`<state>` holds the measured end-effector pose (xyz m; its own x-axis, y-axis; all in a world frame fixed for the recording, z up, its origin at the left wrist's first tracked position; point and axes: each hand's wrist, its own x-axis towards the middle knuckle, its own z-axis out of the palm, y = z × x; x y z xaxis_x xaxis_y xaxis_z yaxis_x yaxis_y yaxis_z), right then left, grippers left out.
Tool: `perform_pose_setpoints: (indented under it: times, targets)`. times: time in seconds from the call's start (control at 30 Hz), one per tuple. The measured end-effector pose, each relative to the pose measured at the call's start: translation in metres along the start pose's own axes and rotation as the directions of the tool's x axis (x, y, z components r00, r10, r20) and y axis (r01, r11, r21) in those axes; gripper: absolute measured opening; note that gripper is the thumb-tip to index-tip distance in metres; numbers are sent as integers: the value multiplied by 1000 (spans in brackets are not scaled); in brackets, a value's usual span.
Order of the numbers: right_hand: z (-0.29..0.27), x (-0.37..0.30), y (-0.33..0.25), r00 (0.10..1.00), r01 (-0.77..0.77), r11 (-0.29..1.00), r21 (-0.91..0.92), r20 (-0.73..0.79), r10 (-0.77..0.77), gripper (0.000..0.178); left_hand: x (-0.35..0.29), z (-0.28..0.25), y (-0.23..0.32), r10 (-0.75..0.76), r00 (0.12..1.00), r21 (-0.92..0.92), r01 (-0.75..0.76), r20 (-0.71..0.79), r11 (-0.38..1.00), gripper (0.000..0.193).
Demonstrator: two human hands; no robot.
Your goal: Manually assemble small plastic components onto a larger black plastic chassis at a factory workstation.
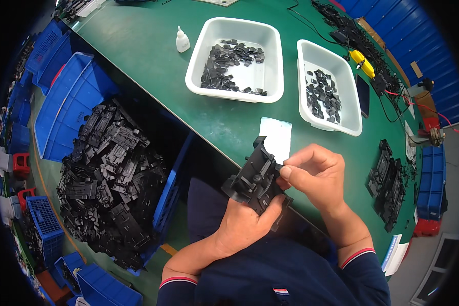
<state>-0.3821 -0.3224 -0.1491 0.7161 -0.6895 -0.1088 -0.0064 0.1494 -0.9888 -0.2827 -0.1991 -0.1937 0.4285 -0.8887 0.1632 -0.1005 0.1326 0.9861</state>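
A black moulded plastic part (256, 176) is held tilted above the near edge of the table, with my left hand (246, 224) wrapped round its lower end. My right hand (316, 176) is closed in a pinch at the part's right side. Between its thumb and forefinger shows the dark edge of a small black piece (279, 167); most of it is hidden by the fingers. Just beyond the part lies a white sheet of paper (276, 136). Two white plastic tubs, one left (195, 76) and one right (303, 97), hold many small black pieces.
Left of the table, a large blue crate (69, 109) stands by a heap of black plastic parts (112, 183). A small white squeeze bottle (182, 41) stands beside the left tub. More black parts (387, 183) lie at the right, near cables and a yellow object (362, 62).
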Motion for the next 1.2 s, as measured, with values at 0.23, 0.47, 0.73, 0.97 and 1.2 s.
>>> perform_pose_setpoints:
  times: [0.23,0.47,0.73,0.97,1.2]
  targets:
    - [0,-4,0,998,68,996,-60,0,-68,5,-2,2,-2,56,998,42,-55,-14,998,24]
    - [-1,-7,1,993,111,989,-95,-21,-113,5,0,1,3,43,999,48,-43,9,998,25]
    - [-3,-7,0,987,151,981,-120,-27,-156,5,2,2,4,116,993,91,-116,-1,989,25]
    - [-4,-6,-2,988,147,979,-140,-27,-153,5,1,3,2,134,991,125,-135,18,983,24]
    - [-6,-5,0,983,179,970,-164,-19,-184,6,2,3,2,118,993,97,-119,11,988,23]
